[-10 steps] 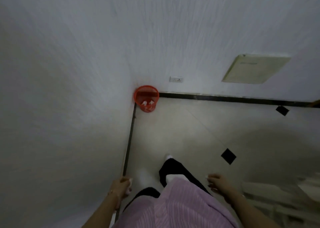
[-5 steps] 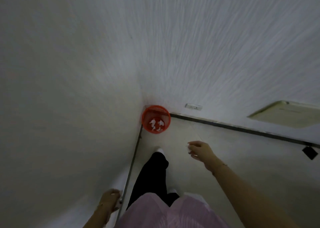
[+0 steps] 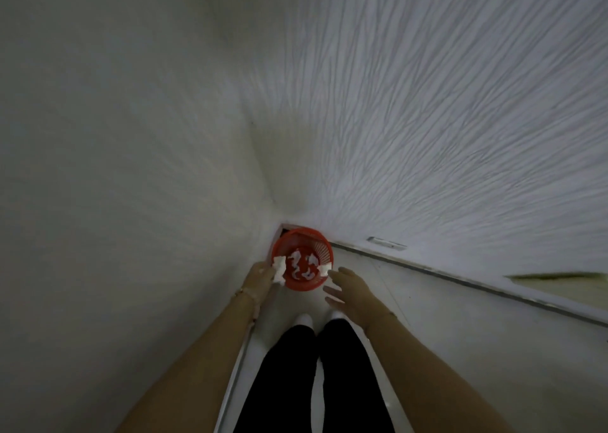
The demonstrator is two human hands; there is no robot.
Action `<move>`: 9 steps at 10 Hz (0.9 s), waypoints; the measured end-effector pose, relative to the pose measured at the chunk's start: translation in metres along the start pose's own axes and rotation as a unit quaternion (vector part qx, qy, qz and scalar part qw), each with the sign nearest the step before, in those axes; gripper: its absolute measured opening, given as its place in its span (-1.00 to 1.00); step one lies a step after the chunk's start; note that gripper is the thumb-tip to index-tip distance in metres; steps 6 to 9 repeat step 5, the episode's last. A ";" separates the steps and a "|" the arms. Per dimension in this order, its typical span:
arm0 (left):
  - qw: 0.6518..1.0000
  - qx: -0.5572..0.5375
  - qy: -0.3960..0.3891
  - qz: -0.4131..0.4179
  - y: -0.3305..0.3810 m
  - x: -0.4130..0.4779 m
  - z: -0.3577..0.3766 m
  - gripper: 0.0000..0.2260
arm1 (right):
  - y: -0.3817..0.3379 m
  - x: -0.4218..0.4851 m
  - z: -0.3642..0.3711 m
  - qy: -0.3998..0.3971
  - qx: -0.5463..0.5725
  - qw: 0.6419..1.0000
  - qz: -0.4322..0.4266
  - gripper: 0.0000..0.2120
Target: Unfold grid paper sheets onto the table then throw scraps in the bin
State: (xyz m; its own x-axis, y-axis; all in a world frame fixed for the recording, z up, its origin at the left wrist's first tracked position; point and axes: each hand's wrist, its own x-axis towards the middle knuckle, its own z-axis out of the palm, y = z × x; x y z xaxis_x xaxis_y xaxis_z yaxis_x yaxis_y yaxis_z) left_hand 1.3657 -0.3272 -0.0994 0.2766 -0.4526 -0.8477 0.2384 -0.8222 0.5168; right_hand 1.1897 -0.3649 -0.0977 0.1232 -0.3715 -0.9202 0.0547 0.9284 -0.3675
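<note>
Room corner: two white textured walls (image 3: 427, 120) meet over a pale floor (image 3: 444, 340), with a dark skirting strip (image 3: 467, 279) along the base. A wall socket (image 3: 386, 243) sits beyond the right fingertips, blurred. A red mesh bin (image 3: 324, 251) stands in the corner, just ahead of both sets of fingers and between them. White paper scraps (image 3: 297, 264) lie inside it.

The left hand (image 3: 258, 279) is at the bin's near-left rim, fingers closed round a crumpled paper scrap (image 3: 279, 268) held over the edge. The right hand (image 3: 350, 289) is at the near-right rim, fingers stretched out and spread. A smaller scrap (image 3: 324, 269) sits right at their tips above the rim; can't tell if it is touching. There is a bracelet (image 3: 245, 291) on the left wrist. Black trouser legs (image 3: 286, 373) and white toes show below the hands.

Versus half a second back: the left hand hung low by the wall and now reaches up to the bin. The right hand was short of the bin and is now at its rim. The bin looks nearer, and the pink garment has dropped out of view.
</note>
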 end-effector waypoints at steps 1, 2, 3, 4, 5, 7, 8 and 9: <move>1.000 -0.006 0.004 -0.014 0.003 -0.001 -0.006 -0.75 | -0.013 0.004 -0.005 0.020 -0.053 0.998 -0.016 -0.75; 1.000 0.000 0.020 -0.011 0.003 -0.020 -0.017 -0.92 | -0.025 -0.005 -0.021 0.042 -0.108 0.992 -0.040 -0.75; 0.999 -0.025 0.030 0.037 0.015 -0.057 -0.025 -0.90 | -0.042 -0.036 -0.041 0.048 -0.203 0.973 -0.095 -0.77; 0.983 -0.028 0.043 0.174 0.052 -0.114 -0.036 -0.87 | -0.081 -0.093 -0.053 0.067 -0.243 0.937 -0.243 -0.78; 0.941 -0.006 0.045 0.335 0.105 -0.197 -0.052 -0.85 | -0.129 -0.186 -0.050 0.055 -0.192 0.883 -0.424 -0.78; 0.941 -0.006 0.045 0.335 0.105 -0.197 -0.052 -0.85 | -0.129 -0.186 -0.050 0.055 -0.192 0.883 -0.424 -0.78; 0.941 -0.006 0.045 0.335 0.105 -0.197 -0.052 -0.85 | -0.129 -0.186 -0.050 0.055 -0.192 0.883 -0.424 -0.78; 0.941 -0.006 0.045 0.335 0.105 -0.197 -0.052 -0.85 | -0.129 -0.186 -0.050 0.055 -0.192 0.883 -0.424 -0.78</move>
